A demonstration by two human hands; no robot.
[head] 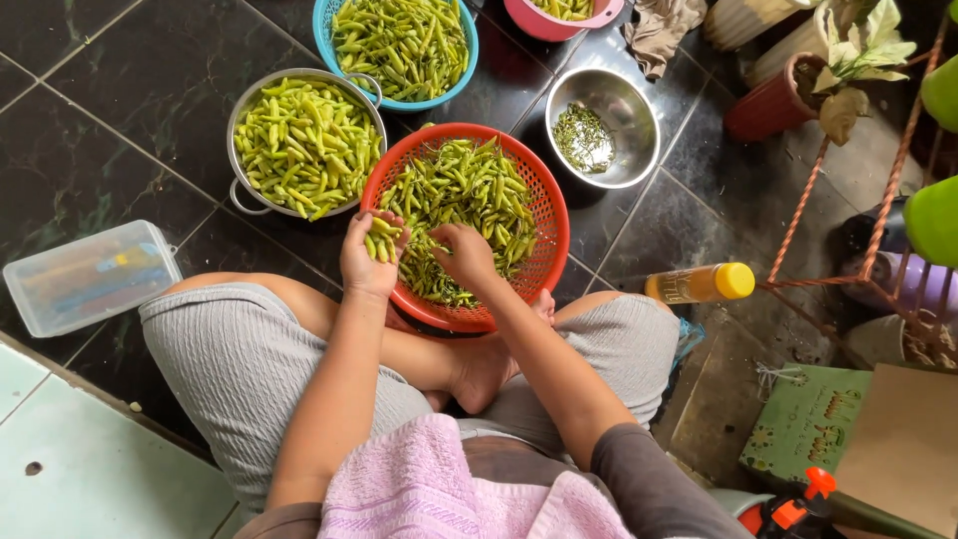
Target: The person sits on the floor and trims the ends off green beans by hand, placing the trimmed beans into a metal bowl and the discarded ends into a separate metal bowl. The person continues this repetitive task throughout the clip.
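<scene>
Head cam view: looking straight down at someone sitting cross-legged on a dark tiled floor (120,120), a pink towel (439,489) over the lap.

Left hand (367,252): curled about halfway shut around a small bunch of green chilies (382,238), held just over the near rim of the basket.

Right hand (465,255): fingers bent down into the pile, tips touching the peppers — can't tell if it has actually pinched one or is just raking through.

Where the chilies are: heaped in the orange colander (552,235) resting against the feet, right between the knees.

How they'd handle: my guess is very light, firm and smooth-skinned, a bit slick, so a bunch slides apart easily — a loose cupped fist holds several. They look like they'd snap or bruise if squeezed hard. Single ones look best taken near the stem end between thumb and fingertip.

Colander: thin plastic mesh, probably flexes under load — grab it by the rim.

Around it: a steel pot (239,125) full of the same chilies, touching the colander on the left; a blue basket (469,45) behind; a steel bowl (639,125) with a few stem bits; a clear lidded box (90,274) and a yellow-capped bottle (702,283) well apart.
</scene>
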